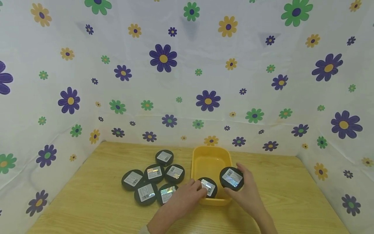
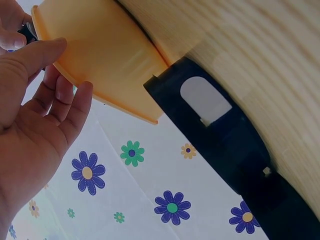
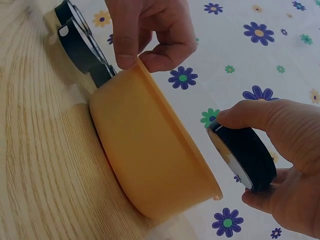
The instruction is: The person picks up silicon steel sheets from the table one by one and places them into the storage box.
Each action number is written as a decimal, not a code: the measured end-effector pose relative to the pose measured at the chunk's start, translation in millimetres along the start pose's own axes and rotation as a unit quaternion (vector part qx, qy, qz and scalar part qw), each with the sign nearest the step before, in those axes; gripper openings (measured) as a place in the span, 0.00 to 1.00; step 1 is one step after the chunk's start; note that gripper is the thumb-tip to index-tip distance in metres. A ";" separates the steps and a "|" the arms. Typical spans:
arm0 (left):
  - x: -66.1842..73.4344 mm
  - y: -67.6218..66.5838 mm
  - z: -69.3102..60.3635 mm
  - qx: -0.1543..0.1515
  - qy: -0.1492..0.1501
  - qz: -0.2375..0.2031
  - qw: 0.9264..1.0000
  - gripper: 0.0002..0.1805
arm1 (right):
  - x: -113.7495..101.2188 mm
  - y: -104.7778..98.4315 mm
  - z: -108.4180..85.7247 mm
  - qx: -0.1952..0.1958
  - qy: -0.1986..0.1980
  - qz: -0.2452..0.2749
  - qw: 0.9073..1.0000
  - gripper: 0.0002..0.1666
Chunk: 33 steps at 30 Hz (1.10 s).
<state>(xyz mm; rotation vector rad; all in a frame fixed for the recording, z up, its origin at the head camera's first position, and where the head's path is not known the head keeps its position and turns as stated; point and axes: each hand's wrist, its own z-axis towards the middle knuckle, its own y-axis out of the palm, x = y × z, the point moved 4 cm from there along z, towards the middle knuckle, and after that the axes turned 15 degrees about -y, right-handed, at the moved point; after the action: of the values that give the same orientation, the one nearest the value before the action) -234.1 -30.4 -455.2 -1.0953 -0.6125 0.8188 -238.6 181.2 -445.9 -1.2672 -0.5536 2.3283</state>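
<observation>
My right hand [image 1: 248, 193] grips the edge of a round black case [image 1: 232, 179], its barcode label and shiny sticker facing up, above the right side of a yellow plastic bin [image 1: 226, 156]. In the right wrist view, thumb and fingers pinch that case [image 3: 250, 152] just off the bin's rim. At the front left corner of the bin, my left hand [image 1: 187, 197] holds the rim, thumb outside the wall [image 2: 115, 45] in the left wrist view. Another black case [image 1: 211, 189] shows in the bin's near end, partly hidden by the left fingers.
Several more labelled black cases [image 1: 146, 194] lie grouped on the wooden table [image 1: 93, 195] left of the bin. The left forearm partly covers the closest one [image 1: 167, 192]. A white cloth with printed flowers [image 1: 181, 81] encloses the table's back and sides.
</observation>
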 end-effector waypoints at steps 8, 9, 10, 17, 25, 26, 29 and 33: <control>-0.7 1.0 -0.4 0.008 0.003 -0.005 1.000 0.13 | -1.7 7.6 -1.4 -0.017 0.005 -0.001 1.000 0.56; -0.8 1.0 -0.4 0.008 0.003 -0.007 1.000 0.13 | -2.0 8.3 -1.5 -0.020 0.009 0.002 1.000 0.57; -0.7 0.9 -0.5 0.008 0.004 -0.008 1.000 0.13 | -2.3 8.9 -1.7 -0.023 0.013 0.004 1.000 0.57; -0.3 -0.3 -0.4 0.011 0.005 -0.006 1.000 0.12 | -2.4 14.5 -1.8 -0.040 0.040 0.010 0.998 0.58; -0.6 -0.5 -0.5 -0.001 0.002 -0.009 1.000 0.11 | 0.5 19.0 -1.7 -0.038 0.037 0.012 0.999 0.59; -0.7 -0.6 -0.5 0.000 0.003 -0.008 1.000 0.11 | 0.6 19.6 -1.6 -0.039 0.038 0.011 0.998 0.59; -0.6 -0.9 -0.6 0.005 0.004 -0.007 1.000 0.12 | 0.9 21.8 -1.0 -0.044 0.046 0.011 0.998 0.59; -0.9 0.3 -0.5 0.000 0.001 -0.008 1.000 0.12 | -0.3 23.7 -1.1 -0.049 0.059 0.013 0.997 0.59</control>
<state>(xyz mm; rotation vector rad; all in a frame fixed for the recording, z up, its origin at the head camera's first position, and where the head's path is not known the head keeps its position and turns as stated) -234.3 -31.3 -455.7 -1.0896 -0.6185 0.8046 -241.7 161.6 -458.9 -1.4549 -0.6210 2.2538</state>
